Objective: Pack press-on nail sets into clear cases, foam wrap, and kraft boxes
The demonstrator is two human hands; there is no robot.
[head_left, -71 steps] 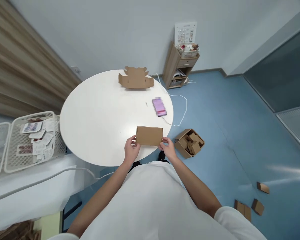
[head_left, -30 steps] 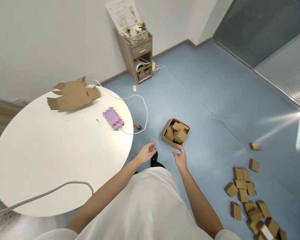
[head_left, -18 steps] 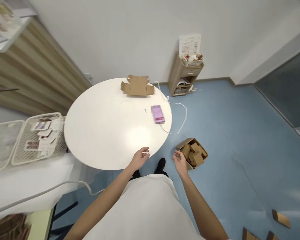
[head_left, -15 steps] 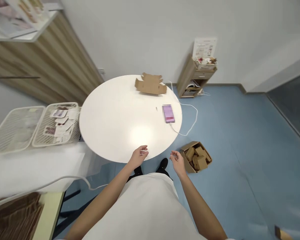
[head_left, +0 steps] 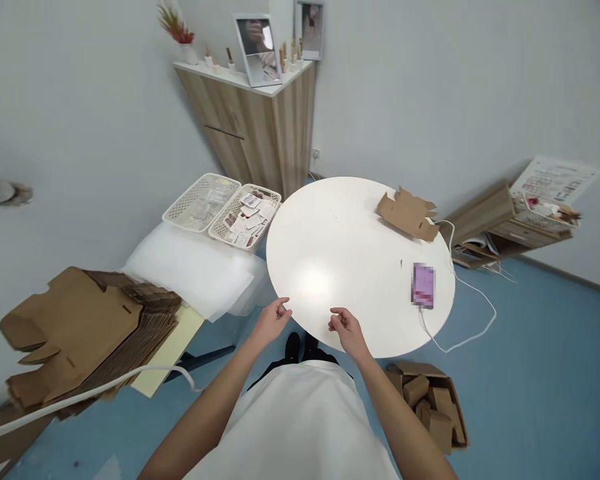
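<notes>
At the near edge of the round white table (head_left: pixel 340 240), both hands hover, holding nothing. The left hand (head_left: pixel 271 321) sits just at the rim, on its near-left side, fingers loosely curled and the thumb close to the forefinger. The right hand (head_left: pixel 347 329) is over the tabletop's near edge, also half curled, with a narrow gap between thumb and fingers. Whether either hand touches the table cannot be told. The two hands are near each other but apart, palms turned roughly toward one another.

On the table, to the right, lies a phone (head_left: pixel 423 285) with a white cable (head_left: pixel 463 343) running off the edge and looping over the blue floor. At the far right of the tabletop lies a flat cardboard blank (head_left: pixel 408 213).

On the floor at the near right, just beside the table, stands an open carton (head_left: pixel 404 369) with small folded boxes (head_left: pixel 430 410) inside.

To the left, a thick stack of flat blanks (head_left: pixel 80 327) rests on a low surface. Beyond it lie white foam sheets (head_left: pixel 195 270), and two white mesh baskets (head_left: pixel 200 200) stand side by side, the right one holding small packets (head_left: pixel 247 217). A wooden cabinet (head_left: pixel 260 130) stands at the far wall.
</notes>
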